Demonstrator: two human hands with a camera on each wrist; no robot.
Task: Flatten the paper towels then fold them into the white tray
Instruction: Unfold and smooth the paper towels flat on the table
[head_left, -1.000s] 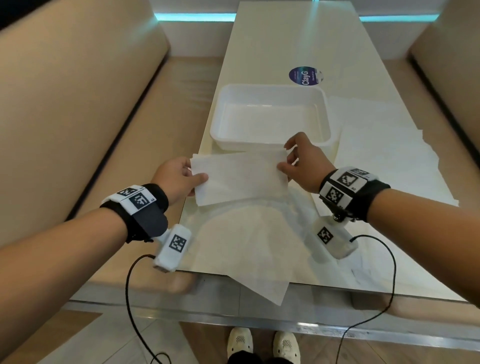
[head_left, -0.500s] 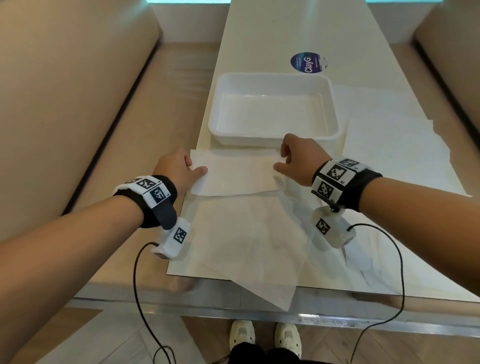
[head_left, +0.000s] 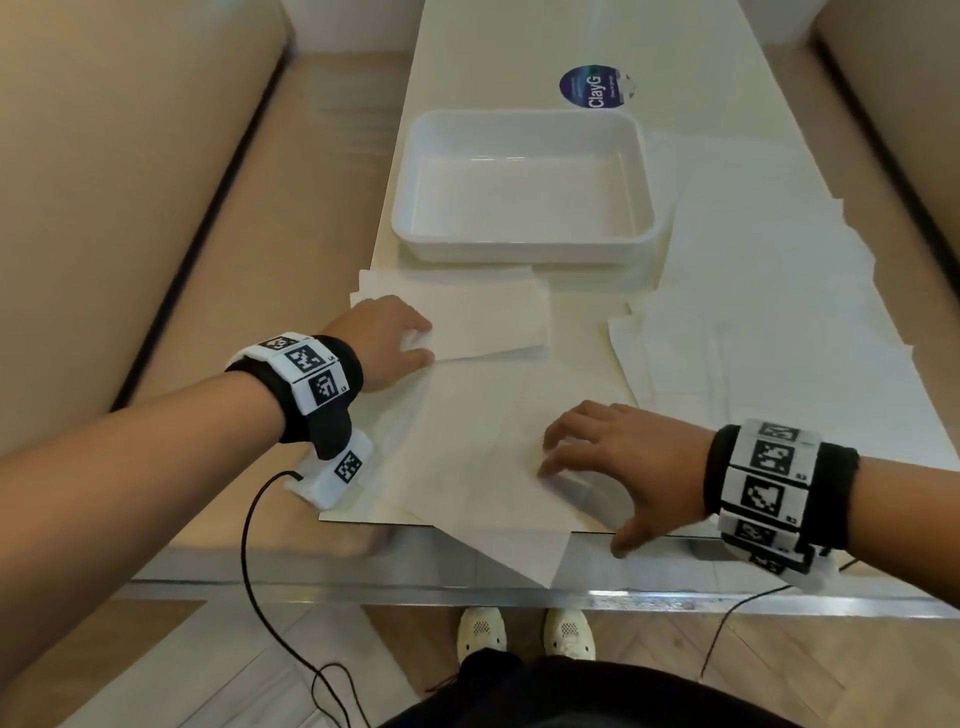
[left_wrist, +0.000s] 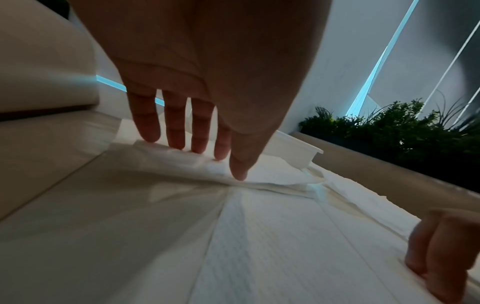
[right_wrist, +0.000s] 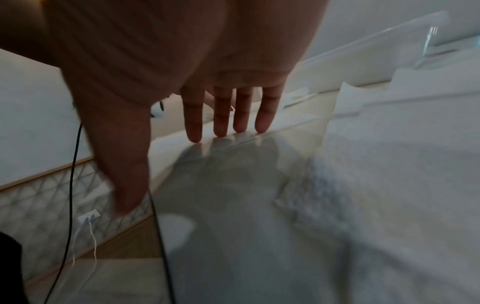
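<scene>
The white tray (head_left: 519, 244) stands empty in the middle of the table. A folded paper towel (head_left: 488, 325) lies just in front of it. My left hand (head_left: 415, 340) rests on the folded towel's left end, and in the left wrist view its straight fingers (left_wrist: 197, 131) touch the folded paper towel (left_wrist: 259, 174). A flat paper towel (head_left: 467, 467) lies nearer, one corner hanging over the table's front edge. My right hand (head_left: 556, 452) sits at its right side, fingers spread. In the right wrist view those fingertips (right_wrist: 221, 127) touch the surface.
A spread of unfolded paper towels (head_left: 753, 312) covers the table's right side, beside the tray. A round blue sticker (head_left: 595, 85) sits beyond the tray. Beige bench seats (head_left: 130, 182) flank the table. Cables hang from both wrists below the metal table edge (head_left: 467, 592).
My right hand has let go of the folded towel and moved back toward the near edge onto the flat towel. The folded towel now lies on the table under my left hand.
</scene>
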